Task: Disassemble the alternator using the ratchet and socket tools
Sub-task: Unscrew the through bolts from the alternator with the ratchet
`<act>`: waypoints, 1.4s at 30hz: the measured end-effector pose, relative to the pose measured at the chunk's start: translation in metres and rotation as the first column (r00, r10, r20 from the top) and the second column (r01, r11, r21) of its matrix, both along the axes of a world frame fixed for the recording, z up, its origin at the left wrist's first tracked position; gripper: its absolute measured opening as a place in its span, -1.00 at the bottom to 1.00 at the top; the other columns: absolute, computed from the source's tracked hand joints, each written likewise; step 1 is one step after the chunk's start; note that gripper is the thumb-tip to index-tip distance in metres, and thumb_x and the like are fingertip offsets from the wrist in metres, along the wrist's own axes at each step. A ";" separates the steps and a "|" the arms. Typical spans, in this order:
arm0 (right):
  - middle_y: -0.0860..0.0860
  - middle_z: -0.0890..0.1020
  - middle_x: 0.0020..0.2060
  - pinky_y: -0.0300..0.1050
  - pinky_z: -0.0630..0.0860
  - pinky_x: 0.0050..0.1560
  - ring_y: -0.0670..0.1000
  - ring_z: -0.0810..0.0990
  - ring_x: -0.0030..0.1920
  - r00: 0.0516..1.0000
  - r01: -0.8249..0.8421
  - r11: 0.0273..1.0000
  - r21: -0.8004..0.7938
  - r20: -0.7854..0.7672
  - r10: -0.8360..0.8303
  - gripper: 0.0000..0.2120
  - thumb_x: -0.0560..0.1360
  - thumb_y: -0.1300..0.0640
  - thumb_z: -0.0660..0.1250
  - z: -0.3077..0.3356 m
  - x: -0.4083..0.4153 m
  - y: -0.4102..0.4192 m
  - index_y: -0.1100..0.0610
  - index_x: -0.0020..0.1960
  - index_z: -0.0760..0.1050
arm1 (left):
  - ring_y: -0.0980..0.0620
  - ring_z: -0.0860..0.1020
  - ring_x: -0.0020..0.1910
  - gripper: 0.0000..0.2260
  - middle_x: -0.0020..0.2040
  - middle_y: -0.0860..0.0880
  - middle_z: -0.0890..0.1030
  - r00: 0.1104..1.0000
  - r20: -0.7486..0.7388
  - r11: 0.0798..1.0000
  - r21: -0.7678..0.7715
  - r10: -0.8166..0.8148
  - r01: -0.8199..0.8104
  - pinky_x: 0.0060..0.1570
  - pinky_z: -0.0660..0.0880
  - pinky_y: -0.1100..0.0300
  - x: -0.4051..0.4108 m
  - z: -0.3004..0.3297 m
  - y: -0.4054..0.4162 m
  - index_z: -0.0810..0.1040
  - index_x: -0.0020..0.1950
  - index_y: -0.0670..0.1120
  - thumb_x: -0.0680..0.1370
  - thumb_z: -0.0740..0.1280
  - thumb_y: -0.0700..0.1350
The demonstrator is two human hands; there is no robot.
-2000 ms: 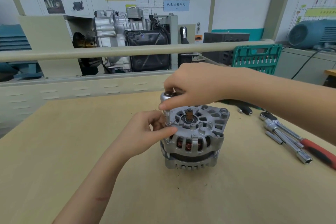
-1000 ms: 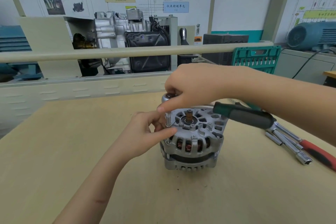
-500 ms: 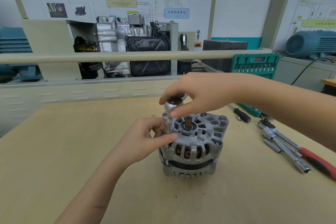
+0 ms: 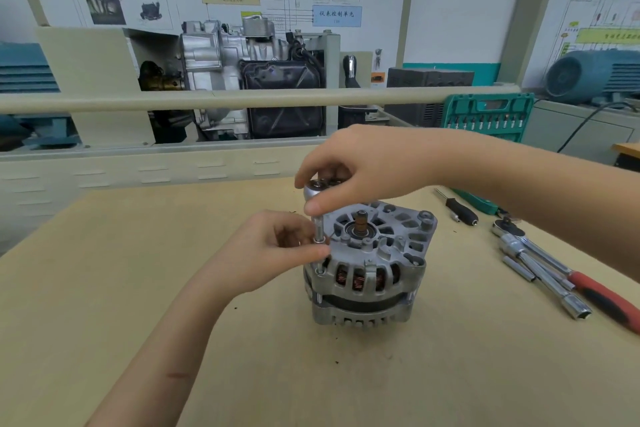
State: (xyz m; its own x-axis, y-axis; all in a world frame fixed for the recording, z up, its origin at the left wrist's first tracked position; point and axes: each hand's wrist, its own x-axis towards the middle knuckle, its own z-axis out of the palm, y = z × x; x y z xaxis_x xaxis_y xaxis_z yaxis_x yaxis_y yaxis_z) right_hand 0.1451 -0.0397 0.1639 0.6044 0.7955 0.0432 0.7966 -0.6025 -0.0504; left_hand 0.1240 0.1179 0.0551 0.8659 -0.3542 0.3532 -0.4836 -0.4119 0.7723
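Both hands' fingers (image 4: 313,251) curled: ratchet head (image 4: 314,191); socket (image 4: 319,229)

A dull cast-metal alternator (image 4: 369,267), copper windings showing through its slots, stands on a matt, pale wood bench (image 4: 138,288). Beside it lie polished chrome sockets (image 4: 543,279).

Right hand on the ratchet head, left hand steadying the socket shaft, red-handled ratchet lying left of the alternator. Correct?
One slip: the red-handled ratchet lies to the right of the alternator, as the head view shows. The rest holds: right hand on the ratchet head, left hand steadying the socket shaft.
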 end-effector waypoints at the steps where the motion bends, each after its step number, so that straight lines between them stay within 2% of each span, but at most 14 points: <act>1: -0.06 0.59 -0.10 -0.39 0.42 -0.06 -0.14 0.53 -0.15 0.999 0.000 1.000 -0.004 -0.040 0.000 -0.61 0.47 -0.09 0.28 0.003 0.000 -0.003 0.04 0.24 0.45 | 0.21 0.33 -0.46 -0.79 -0.52 0.15 0.44 1.000 0.011 1.000 -0.001 0.009 -0.009 -0.41 0.28 0.35 0.001 -0.001 0.000 0.55 -0.44 0.20 0.37 0.43 -0.03; 4: -0.09 0.58 0.04 -0.43 0.35 0.06 -0.18 0.54 -0.06 0.998 -0.013 0.999 -0.049 -0.070 0.010 -0.63 0.49 0.01 0.29 0.008 -0.002 -0.009 0.06 0.27 0.43 | 0.22 0.34 -0.47 -0.74 -0.52 0.16 0.44 0.999 0.027 0.999 0.004 0.041 -0.041 -0.41 0.28 0.36 0.002 -0.003 -0.001 0.54 -0.43 0.20 0.39 0.45 -0.11; 7: -0.13 0.55 -0.16 -0.33 0.43 -0.15 -0.19 0.49 -0.21 0.997 0.017 0.993 -0.116 0.076 -0.008 -0.66 0.49 -0.09 0.23 0.006 -0.003 -0.005 0.07 0.17 0.49 | 0.22 0.33 -0.49 -0.72 -0.53 0.15 0.41 0.995 0.058 0.997 -0.020 0.078 -0.077 -0.44 0.25 0.39 0.002 -0.006 -0.003 0.51 -0.45 0.16 0.38 0.46 -0.12; 9: -0.13 0.50 -0.31 -0.32 0.35 -0.36 -0.18 0.43 -0.31 0.982 0.061 0.990 -0.125 0.186 -0.037 -0.60 0.49 -0.19 0.15 0.001 -0.005 -0.002 0.11 0.06 0.50 | 0.22 0.32 -0.50 -0.72 -0.54 0.14 0.40 0.992 0.074 0.995 -0.038 0.097 -0.095 -0.46 0.25 0.42 0.002 -0.008 -0.004 0.48 -0.47 0.13 0.37 0.47 -0.10; 11: -0.10 0.49 -0.38 -0.27 0.27 -0.41 -0.17 0.41 -0.37 0.972 0.086 0.990 -0.112 0.228 -0.059 -0.55 0.49 -0.23 0.11 -0.002 -0.006 -0.001 0.13 0.02 0.49 | 0.21 0.33 -0.50 -0.79 -0.55 0.14 0.40 0.993 0.056 0.994 -0.048 0.100 -0.097 -0.44 0.26 0.41 0.001 -0.007 -0.005 0.50 -0.47 0.14 0.34 0.45 0.01; 14: -0.13 0.40 -0.42 -0.32 0.26 -0.41 -0.21 0.38 -0.41 0.983 0.064 0.994 -0.090 0.179 -0.047 -0.61 0.48 -0.21 0.16 -0.002 -0.005 -0.001 0.08 0.08 0.46 | 0.14 0.41 -0.45 -0.90 -0.53 0.12 0.46 0.998 -0.011 0.997 -0.051 0.061 -0.061 -0.39 0.35 0.29 0.000 -0.002 -0.003 0.56 -0.44 0.17 0.25 0.39 0.14; 18: -0.16 0.43 -0.34 -0.52 0.32 -0.28 -0.34 0.42 -0.34 0.997 0.022 0.995 -0.100 0.073 -0.014 -0.66 0.48 -0.16 0.22 0.003 -0.004 -0.005 0.01 0.15 0.44 | 0.14 0.45 -0.40 -0.95 -0.45 0.08 0.52 0.998 -0.056 0.999 -0.048 -0.025 0.022 -0.33 0.39 0.27 -0.003 0.000 0.000 0.64 -0.29 0.16 0.36 0.40 0.01; 22: -0.02 0.60 -0.16 -0.20 0.50 -0.12 -0.08 0.54 -0.16 0.996 0.074 0.993 -0.095 0.051 -0.069 -0.63 0.47 -0.17 0.22 0.004 -0.003 -0.013 0.06 0.12 0.48 | 0.20 0.31 -0.48 -0.73 -0.53 0.14 0.39 0.996 0.046 0.997 -0.012 0.074 -0.074 -0.41 0.26 0.36 -0.001 -0.006 -0.006 0.52 -0.45 0.13 0.42 0.42 -0.12; 25: -0.09 0.49 -0.40 -0.25 0.31 -0.40 -0.13 0.41 -0.40 0.983 0.118 0.985 -0.130 0.155 -0.097 -0.59 0.46 -0.24 0.14 0.000 -0.002 -0.009 0.11 -0.14 0.46 | 0.18 0.26 -0.50 -0.72 -0.56 0.13 0.30 0.988 0.081 0.990 -0.048 0.133 -0.129 -0.45 0.21 0.37 0.000 -0.010 -0.011 0.39 -0.41 -0.01 0.41 0.44 -0.14; 28: -0.09 0.46 -0.47 -0.28 0.22 -0.43 -0.14 0.34 -0.48 0.986 0.098 0.988 -0.117 0.146 -0.081 -0.60 0.44 -0.27 0.15 -0.003 -0.003 -0.006 0.07 -0.29 0.36 | 0.18 0.26 -0.49 -0.70 -0.55 0.14 0.31 0.989 0.069 0.991 -0.041 0.130 -0.127 -0.45 0.21 0.36 0.001 -0.010 -0.010 0.36 -0.41 -0.05 0.42 0.43 -0.13; 32: -0.11 0.42 -0.38 -0.27 0.24 -0.38 -0.15 0.36 -0.39 0.996 0.035 0.991 -0.126 0.084 -0.025 -0.74 0.47 -0.19 0.21 0.002 -0.003 -0.005 0.00 -0.17 0.38 | 0.20 0.41 -0.46 -0.79 -0.48 0.17 0.49 0.999 -0.051 0.999 0.037 0.005 -0.003 -0.42 0.36 0.36 -0.001 -0.002 -0.002 0.56 -0.36 0.14 0.46 0.38 -0.08; 35: -0.15 0.47 -0.26 -0.31 0.35 -0.28 -0.17 0.43 -0.28 0.998 0.016 0.989 -0.150 0.065 -0.007 -0.72 0.48 -0.17 0.20 0.004 -0.001 -0.004 -0.01 0.05 0.45 | 0.17 0.41 -0.43 -0.88 -0.46 0.15 0.49 1.000 -0.030 0.998 0.070 0.006 -0.004 -0.38 0.37 0.29 -0.001 -0.003 0.000 0.57 -0.28 0.04 0.47 0.37 -0.07; 39: -0.12 0.50 -0.43 -0.34 0.30 -0.43 -0.18 0.44 -0.43 0.989 0.088 0.987 -0.137 0.134 -0.069 -0.58 0.45 -0.25 0.16 0.001 0.001 -0.005 0.13 -0.13 0.45 | 0.19 0.27 -0.49 -0.67 -0.55 0.14 0.34 0.991 0.088 0.994 0.040 0.096 -0.100 -0.44 0.22 0.35 0.001 -0.007 -0.006 0.36 -0.46 0.07 0.43 0.42 -0.10; 42: -0.08 0.51 -0.48 -0.38 0.35 -0.47 -0.13 0.39 -0.48 0.987 0.095 0.986 -0.137 0.141 -0.076 -0.57 0.44 -0.27 0.16 -0.001 0.001 -0.002 0.11 -0.25 0.43 | 0.17 0.25 -0.49 -0.64 -0.56 0.14 0.30 0.991 0.073 0.994 0.000 0.113 -0.113 -0.45 0.21 0.34 0.001 -0.009 -0.007 0.32 -0.47 0.07 0.41 0.43 -0.10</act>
State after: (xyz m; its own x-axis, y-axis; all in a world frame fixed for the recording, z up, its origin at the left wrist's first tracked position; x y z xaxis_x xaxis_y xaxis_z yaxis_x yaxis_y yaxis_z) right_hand 0.1462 -0.0418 0.1628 0.6668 0.7450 0.0184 0.7354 -0.6617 0.1460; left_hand 0.1251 0.1109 0.0463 0.8724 -0.2568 0.4160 -0.4888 -0.4701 0.7349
